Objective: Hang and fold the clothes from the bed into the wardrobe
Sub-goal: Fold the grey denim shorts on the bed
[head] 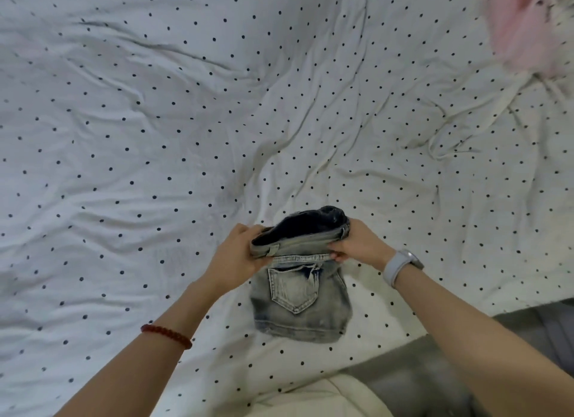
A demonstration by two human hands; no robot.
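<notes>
Fingers of the left hand (pixel 236 255) curl round the left end of the folded jeans (pixel 302 295), thumb on top of the waistband; a red bead bracelet (pixel 166 336) circles that wrist. Washed-out denim, back pocket up, lies on the dotted white bedsheet (pixel 155 137) near the bed's near edge, its upper fold lifted. On its right end the right hand (pixel 357 244) pinches the waistband, a grey watch (pixel 400 266) on the wrist. Far right, top corner, lies a blurred pink garment (pixel 525 28)
</notes>
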